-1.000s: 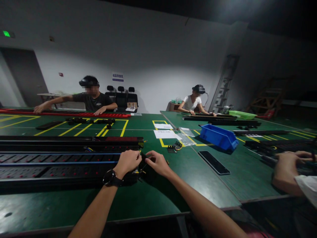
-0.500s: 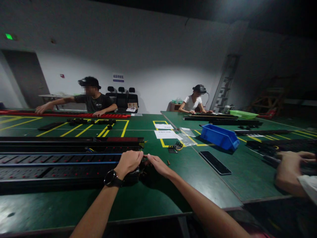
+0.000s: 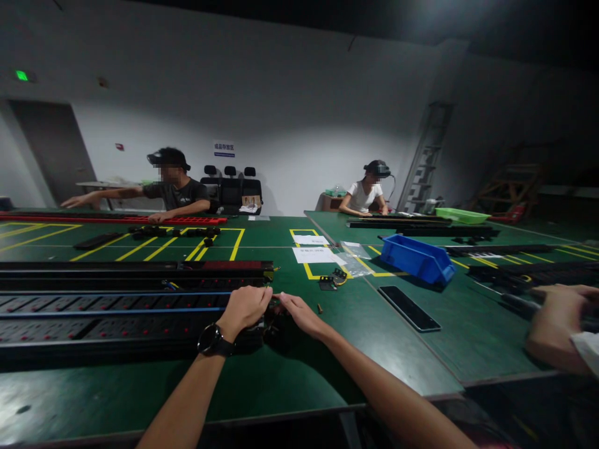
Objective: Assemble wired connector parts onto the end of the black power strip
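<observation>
Long black strips with red-dotted sockets (image 3: 135, 327) lie across the left of the green table. At their right end my left hand (image 3: 247, 307), with a black watch on its wrist, is closed in a pinch. Close beside it, my right hand (image 3: 298, 310) is closed too, thumb and fingers together over a small dark cluster of parts (image 3: 272, 318). What either hand pinches is too small and dark to name. A small brass-coloured piece (image 3: 320, 308) lies just right of my right hand.
A blue bin (image 3: 416, 259), a phone (image 3: 409, 308), papers (image 3: 314, 255) and a small black bracket (image 3: 333, 280) lie to the right and ahead. Another person's hand (image 3: 561, 312) works at the right edge. Two people sit across the table (image 3: 397, 355).
Both my hands stay almost in place at the strip end. The person at the far left has drawn a hand leftwards along the red strip. The view has shifted slightly.
</observation>
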Demonstrator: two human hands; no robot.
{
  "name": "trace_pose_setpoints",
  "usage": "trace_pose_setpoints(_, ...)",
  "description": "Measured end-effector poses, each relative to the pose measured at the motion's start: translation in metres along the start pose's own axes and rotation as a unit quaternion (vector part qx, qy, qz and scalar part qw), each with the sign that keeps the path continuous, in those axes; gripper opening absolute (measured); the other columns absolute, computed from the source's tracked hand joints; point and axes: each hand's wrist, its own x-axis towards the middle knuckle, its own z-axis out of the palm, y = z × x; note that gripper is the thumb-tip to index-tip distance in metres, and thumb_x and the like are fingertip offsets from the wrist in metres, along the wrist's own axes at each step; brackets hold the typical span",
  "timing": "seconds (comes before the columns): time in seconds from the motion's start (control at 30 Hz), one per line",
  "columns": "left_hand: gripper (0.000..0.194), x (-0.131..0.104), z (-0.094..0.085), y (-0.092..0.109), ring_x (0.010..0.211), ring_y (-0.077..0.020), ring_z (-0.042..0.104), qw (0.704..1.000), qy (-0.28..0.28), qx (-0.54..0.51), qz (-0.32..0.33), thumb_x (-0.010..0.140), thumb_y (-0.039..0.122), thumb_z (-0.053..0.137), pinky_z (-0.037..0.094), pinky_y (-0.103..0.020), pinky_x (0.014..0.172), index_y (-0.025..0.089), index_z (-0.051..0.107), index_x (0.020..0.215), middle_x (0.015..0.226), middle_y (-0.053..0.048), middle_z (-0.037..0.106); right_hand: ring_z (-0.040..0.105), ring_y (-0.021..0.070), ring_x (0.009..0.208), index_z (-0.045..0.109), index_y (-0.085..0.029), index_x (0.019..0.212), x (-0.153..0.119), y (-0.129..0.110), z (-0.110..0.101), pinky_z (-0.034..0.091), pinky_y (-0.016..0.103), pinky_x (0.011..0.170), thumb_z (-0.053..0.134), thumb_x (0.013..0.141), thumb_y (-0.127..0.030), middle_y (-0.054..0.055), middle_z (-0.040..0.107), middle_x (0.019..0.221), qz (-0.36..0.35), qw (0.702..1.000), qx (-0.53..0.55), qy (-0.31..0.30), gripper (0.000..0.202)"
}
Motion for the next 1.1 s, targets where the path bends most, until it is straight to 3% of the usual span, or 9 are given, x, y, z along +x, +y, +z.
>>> trace_pose_setpoints(0.1,0.070,0.000,0.001,0.000,0.092,-0.0284,0.075,1.000,-0.002,-0.002,-0.010,0.105,0.050,0.015,0.052,-0.037,0.083,0.022,0.078,0.094,0.099,-0.014,0.079,0.062,0.0210,0.078,0.072,-0.015,0.110,0.000,-0.001,-0.001,0.047,0.032,0.074,0.031,0.101,-0.069,0.007,0.071,0.085,0.020,0.998,-0.030,0.044,0.068)
trace_pose_setpoints(0.2,0.070,0.000,0.001,0.000,0.092,-0.0292,0.075,1.000,-0.001,-0.001,-0.018,0.105,0.050,0.015,0.051,-0.038,0.083,0.021,0.078,0.092,0.098,-0.014,0.078,0.062,0.0202,0.073,0.072,-0.019,0.103,-0.004,-0.009,-0.011,0.043,0.028,0.068,0.031,0.104,-0.059,0.006,0.070,0.079,0.024,0.981,-0.162,0.104,0.058)
trace_pose_setpoints(0.3,0.070,0.000,0.001,0.000,0.091,-0.0295,0.075,1.000,-0.001,-0.001,-0.021,0.105,0.050,0.016,0.051,-0.038,0.083,0.021,0.077,0.091,0.097,-0.015,0.078,0.065,0.0200,0.077,0.071,-0.023,0.094,-0.007,-0.017,-0.029,0.040,0.027,0.069,0.041,0.104,-0.046,0.005,0.071,0.081,0.046,0.923,-0.350,0.151,0.039)
trace_pose_setpoints(0.4,0.070,-0.001,0.000,0.000,0.089,-0.0285,0.075,1.000,-0.001,-0.009,-0.018,0.106,0.050,0.015,0.051,-0.037,0.082,0.021,0.077,0.090,0.094,-0.014,0.078,0.068,0.0217,0.084,0.069,-0.023,0.107,-0.009,-0.019,-0.049,0.041,0.027,0.070,0.049,0.100,-0.033,0.008,0.074,0.093,0.117,0.866,-0.450,0.183,0.024)
trace_pose_setpoints(0.53,0.070,-0.001,-0.002,0.002,0.089,-0.0276,0.074,1.000,-0.002,-0.010,-0.023,0.105,0.050,0.015,0.050,-0.036,0.081,0.020,0.076,0.087,0.094,-0.014,0.078,0.069,0.0242,0.093,0.064,-0.021,0.123,-0.012,-0.014,-0.071,0.044,0.030,0.074,0.047,0.099,-0.026,0.012,0.072,0.111,0.200,0.815,-0.508,0.196,0.030)
trace_pose_setpoints(0.73,0.068,-0.002,-0.004,0.002,0.088,-0.0268,0.074,1.000,-0.004,-0.008,-0.025,0.105,0.049,0.016,0.050,-0.034,0.078,0.020,0.075,0.086,0.092,-0.012,0.078,0.060,0.0283,0.114,0.064,-0.020,0.130,-0.014,-0.001,-0.102,0.046,0.033,0.085,0.044,0.098,-0.019,0.015,0.065,0.122,0.207,0.768,-0.547,0.261,0.038)
trace_pose_setpoints(0.93,0.065,-0.002,-0.005,0.001,0.088,-0.0262,0.074,1.000,-0.008,-0.004,-0.022,0.106,0.047,0.017,0.050,-0.034,0.078,0.020,0.074,0.089,0.094,-0.012,0.078,0.052,0.0343,0.126,0.055,-0.017,0.145,-0.010,0.021,-0.132,0.044,0.044,0.097,0.043,0.100,-0.029,0.022,0.057,0.139,0.248,0.743,-0.537,0.313,0.049)
trace_pose_setpoints(1.0,0.065,-0.002,-0.005,0.002,0.086,-0.0262,0.074,1.000,-0.007,-0.010,-0.019,0.106,0.047,0.017,0.050,-0.034,0.078,0.020,0.073,0.088,0.092,-0.011,0.077,0.046,0.0340,0.135,0.053,-0.020,0.149,-0.007,0.029,-0.136,0.040,0.049,0.104,0.039,0.102,-0.036,0.020,0.053,0.146,0.256,0.752,-0.526,0.304,0.051)
trace_pose_setpoints(1.1,0.064,-0.003,-0.006,0.002,0.086,-0.0257,0.074,1.000,-0.009,-0.016,-0.020,0.106,0.046,0.017,0.050,-0.034,0.078,0.020,0.073,0.088,0.092,-0.011,0.077,0.040,0.0339,0.141,0.062,-0.025,0.140,-0.004,0.039,-0.139,0.033,0.056,0.109,0.033,0.105,-0.042,0.015,0.050,0.152,0.267,0.778,-0.500,0.272,0.049)
